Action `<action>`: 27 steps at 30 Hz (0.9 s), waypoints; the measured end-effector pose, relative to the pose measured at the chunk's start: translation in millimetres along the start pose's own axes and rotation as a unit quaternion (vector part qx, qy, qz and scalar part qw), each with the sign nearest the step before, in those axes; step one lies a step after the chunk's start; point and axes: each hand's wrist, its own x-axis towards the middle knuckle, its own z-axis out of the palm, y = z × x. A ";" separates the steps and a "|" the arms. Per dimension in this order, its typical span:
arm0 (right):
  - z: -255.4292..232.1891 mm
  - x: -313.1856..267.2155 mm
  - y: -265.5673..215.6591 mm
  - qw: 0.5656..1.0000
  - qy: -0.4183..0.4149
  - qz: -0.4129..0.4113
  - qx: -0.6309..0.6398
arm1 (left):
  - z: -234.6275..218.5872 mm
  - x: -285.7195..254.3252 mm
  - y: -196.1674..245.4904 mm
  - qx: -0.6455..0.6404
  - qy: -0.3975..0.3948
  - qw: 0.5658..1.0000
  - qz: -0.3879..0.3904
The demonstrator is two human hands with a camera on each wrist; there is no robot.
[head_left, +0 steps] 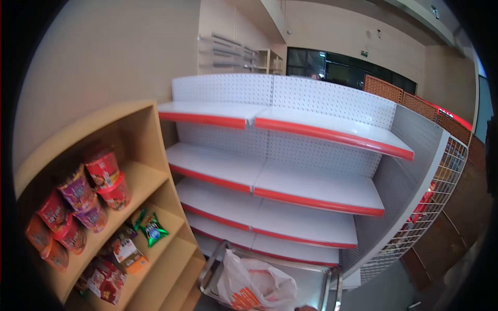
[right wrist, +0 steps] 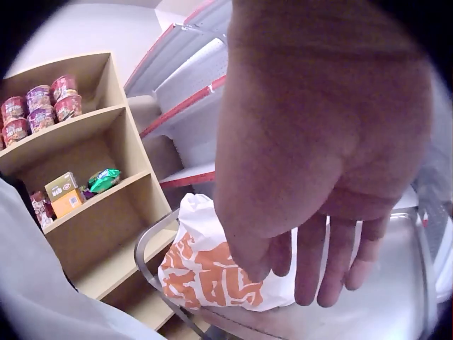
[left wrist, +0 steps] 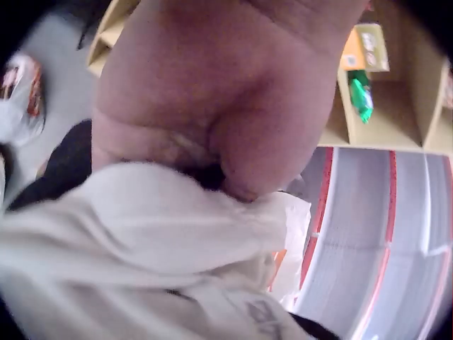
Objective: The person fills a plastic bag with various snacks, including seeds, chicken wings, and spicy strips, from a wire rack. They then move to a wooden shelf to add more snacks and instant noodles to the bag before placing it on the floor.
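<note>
A white plastic bag with orange print [head_left: 257,282] [right wrist: 212,273] lies on a metal tray cart [head_left: 317,274] [right wrist: 386,283]. Above the cart, beside the bag, my right hand [right wrist: 318,156] hangs with its fingers extended and loose, holding nothing; only a bit of it [head_left: 306,308] shows at the bottom of the head view. My left hand [left wrist: 219,92] fills the upper part of the left wrist view, against or close to pale cloth [left wrist: 141,219]. Its fingers are hidden, so whether it holds anything cannot be told.
Wooden shelves [head_left: 161,192] on the left hold stacked noodle cups [head_left: 114,192], a green packet [head_left: 154,230] and boxes [head_left: 127,254]. White shelving with red edges [head_left: 311,181] stands ahead, a wire rack [head_left: 441,176] at its right end. Another bag [left wrist: 25,99] sits on the floor.
</note>
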 end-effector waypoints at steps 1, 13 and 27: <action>-26.4 -2.4 1.4 0.997 0.038 -0.066 -0.004 | 2.6 -18.3 17.3 0.004 -0.008 1.000 0.006; -229.9 10.6 -122.8 0.899 0.397 -0.184 -0.008 | -198.9 -43.0 187.1 0.014 0.230 0.973 -0.025; -197.1 -2.2 -28.1 0.915 0.373 -0.143 -0.051 | -148.3 -22.0 246.4 0.055 0.236 0.970 -0.010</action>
